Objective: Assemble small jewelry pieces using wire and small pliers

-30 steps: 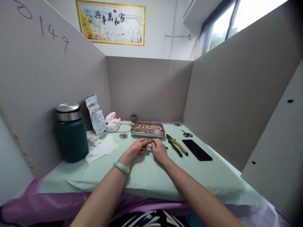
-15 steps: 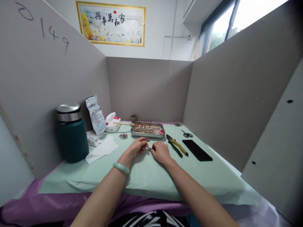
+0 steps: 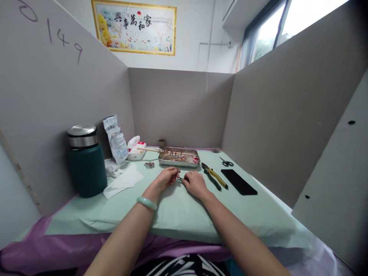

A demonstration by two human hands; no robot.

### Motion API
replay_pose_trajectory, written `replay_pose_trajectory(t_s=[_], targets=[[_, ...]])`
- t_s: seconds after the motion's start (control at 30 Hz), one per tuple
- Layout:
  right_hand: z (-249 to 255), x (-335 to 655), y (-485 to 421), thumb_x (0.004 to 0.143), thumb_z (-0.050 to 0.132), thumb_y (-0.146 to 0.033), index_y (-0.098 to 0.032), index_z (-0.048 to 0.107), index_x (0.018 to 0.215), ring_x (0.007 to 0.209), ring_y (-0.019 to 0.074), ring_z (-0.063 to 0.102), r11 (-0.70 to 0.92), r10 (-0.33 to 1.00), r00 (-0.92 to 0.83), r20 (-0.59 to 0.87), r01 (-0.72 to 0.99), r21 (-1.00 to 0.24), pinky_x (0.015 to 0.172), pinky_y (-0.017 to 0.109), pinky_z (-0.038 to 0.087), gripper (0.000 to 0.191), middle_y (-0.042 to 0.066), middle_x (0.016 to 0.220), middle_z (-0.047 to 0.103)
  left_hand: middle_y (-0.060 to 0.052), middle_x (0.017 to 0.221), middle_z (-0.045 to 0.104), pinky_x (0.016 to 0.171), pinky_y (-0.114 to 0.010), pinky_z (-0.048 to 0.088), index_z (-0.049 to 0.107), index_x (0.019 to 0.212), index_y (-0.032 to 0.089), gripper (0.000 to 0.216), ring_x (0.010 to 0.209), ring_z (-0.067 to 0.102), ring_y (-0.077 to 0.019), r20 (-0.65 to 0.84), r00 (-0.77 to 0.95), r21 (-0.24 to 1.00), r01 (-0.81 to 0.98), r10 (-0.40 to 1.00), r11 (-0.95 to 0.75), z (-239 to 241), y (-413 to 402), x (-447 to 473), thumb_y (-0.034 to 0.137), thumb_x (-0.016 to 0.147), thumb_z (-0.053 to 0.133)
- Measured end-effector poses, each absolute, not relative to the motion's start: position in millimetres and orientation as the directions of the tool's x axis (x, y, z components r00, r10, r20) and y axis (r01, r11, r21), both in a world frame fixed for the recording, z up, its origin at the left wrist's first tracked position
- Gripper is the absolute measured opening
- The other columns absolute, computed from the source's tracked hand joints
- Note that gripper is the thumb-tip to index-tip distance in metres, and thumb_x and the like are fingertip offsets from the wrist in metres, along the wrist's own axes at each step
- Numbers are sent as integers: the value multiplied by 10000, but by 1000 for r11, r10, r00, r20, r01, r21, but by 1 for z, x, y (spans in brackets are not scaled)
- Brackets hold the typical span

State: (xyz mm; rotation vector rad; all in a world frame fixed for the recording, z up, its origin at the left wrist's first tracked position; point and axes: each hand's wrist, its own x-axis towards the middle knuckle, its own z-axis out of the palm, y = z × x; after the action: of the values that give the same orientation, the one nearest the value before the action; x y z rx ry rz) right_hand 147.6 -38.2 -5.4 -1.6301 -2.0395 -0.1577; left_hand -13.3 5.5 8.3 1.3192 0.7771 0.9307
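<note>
My left hand [image 3: 166,178], with a jade-green bangle [image 3: 147,203] on its wrist, is closed in a pinch; whatever lies between its fingertips is too small to make out. Close by on the right, my right hand [image 3: 196,183] is wrapped around a slim grey metal tool [image 3: 179,178]. The tool's tip points left and reaches the left fingertips. Most of its length is hidden under the right hand. Just beyond both hands stands a metal tray [image 3: 179,165] of small red and gold-coloured beads, with a wooden stick [image 3: 149,150] resting at its left side.
Right of my hands lie yellow-green pliers [image 3: 214,177], black scissors [image 3: 227,163] and a black phone [image 3: 239,182]. On the left are a beaded clump [image 3: 149,165], white paper [image 3: 125,181], a tissue pack [image 3: 136,151], a pouch [image 3: 116,140] and a dark green flask [image 3: 87,168]. Grey partitions enclose the table.
The slim tool has shifted slightly, and its metal tip now shows brighter against the left fingertips. Both hands stay in nearly the same place; the view has moved a little.
</note>
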Motion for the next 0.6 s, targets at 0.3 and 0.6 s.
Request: replay_pose_trajectory(t_s=[0.3, 0.6], targets=[[-2, 154, -28, 858, 471, -307, -174, 603, 824, 814, 177, 537, 226, 815, 120, 567, 835, -502, 737, 280, 365, 190, 69, 895, 599, 9, 618, 506, 386, -172, 291, 588, 841, 123, 157, 445, 400, -47, 26, 336, 992, -128, 942, 19, 15, 3, -15, 248, 746, 587], [2, 155, -29, 840, 462, -337, -174, 597, 785, 766, 166, 533, 332, 749, 198, 633, 714, -617, 728, 272, 388, 219, 56, 849, 597, 7, 602, 507, 363, -168, 286, 601, 844, 114, 183, 424, 381, -42, 12, 266, 992, -121, 964, 21, 13, 6, -15, 269, 745, 599]])
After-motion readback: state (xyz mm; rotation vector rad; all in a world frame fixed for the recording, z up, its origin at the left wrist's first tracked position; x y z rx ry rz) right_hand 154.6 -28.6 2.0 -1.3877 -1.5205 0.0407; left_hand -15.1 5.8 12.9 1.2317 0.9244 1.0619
